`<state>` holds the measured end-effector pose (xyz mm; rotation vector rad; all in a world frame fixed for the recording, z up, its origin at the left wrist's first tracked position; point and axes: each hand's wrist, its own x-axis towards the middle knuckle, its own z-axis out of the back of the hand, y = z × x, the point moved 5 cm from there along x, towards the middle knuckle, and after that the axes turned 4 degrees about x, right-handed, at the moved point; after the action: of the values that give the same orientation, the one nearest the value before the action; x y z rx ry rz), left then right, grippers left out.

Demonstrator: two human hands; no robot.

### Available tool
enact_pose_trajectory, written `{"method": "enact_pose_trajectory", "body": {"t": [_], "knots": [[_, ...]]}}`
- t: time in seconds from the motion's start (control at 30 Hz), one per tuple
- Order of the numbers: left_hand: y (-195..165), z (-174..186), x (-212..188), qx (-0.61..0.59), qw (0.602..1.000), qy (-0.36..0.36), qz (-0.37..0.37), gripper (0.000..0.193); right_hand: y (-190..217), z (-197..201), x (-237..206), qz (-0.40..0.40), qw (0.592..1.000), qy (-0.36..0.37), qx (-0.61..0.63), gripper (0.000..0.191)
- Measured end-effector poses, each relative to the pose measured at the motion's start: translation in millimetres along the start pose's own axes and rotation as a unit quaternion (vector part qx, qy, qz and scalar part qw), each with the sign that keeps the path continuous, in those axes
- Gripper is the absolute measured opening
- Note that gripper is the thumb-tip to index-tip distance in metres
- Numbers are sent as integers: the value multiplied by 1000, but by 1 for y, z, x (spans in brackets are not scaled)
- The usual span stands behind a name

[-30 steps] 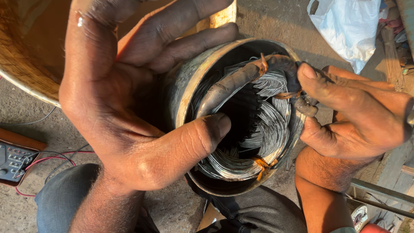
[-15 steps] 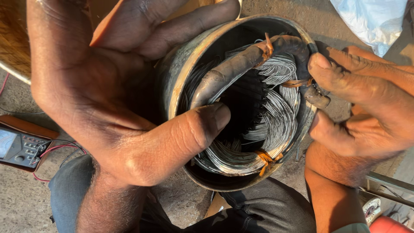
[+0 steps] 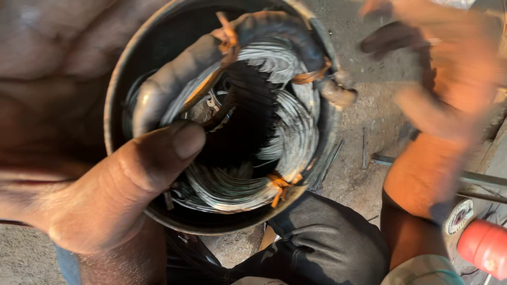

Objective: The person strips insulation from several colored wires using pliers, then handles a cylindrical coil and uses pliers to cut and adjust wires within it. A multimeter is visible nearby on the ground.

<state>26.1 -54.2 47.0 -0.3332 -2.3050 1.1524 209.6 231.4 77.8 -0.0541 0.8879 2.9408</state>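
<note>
One round metal motor housing (image 3: 158, 53) filled the view, with one coil winding (image 3: 285, 137) of silvery wire inside, bound by about four orange ties (image 3: 280, 186). Two hands showed. The left hand (image 3: 68, 158) wrapped the housing's outer wall, thumb hooked over the rim and pressed on the winding, gripping it firmly. The right hand (image 3: 438, 89), blurred, hung just beside the housing's right edge with fingers spread apart, holding nothing. A red cylinder (image 3: 483, 245) lay low right.
</note>
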Motion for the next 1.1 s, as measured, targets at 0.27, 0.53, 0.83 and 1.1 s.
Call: {"method": "enact_pose_trajectory", "body": {"t": [0.27,0.53,0.83,1.1], "knots": [[-5,7,12,42,996,80,-14,57,-97,-186,-39,-297,934,-28,199,44],[-13,5,13,11,999,14,40,84,-89,-239,-21,-329,905,-71,262,46],[-5,8,12,67,995,74,19,53,-84,-242,-33,-343,887,-128,282,50],[0,17,13,85,989,123,0,48,-112,-215,-86,-340,839,-326,273,55]]}}
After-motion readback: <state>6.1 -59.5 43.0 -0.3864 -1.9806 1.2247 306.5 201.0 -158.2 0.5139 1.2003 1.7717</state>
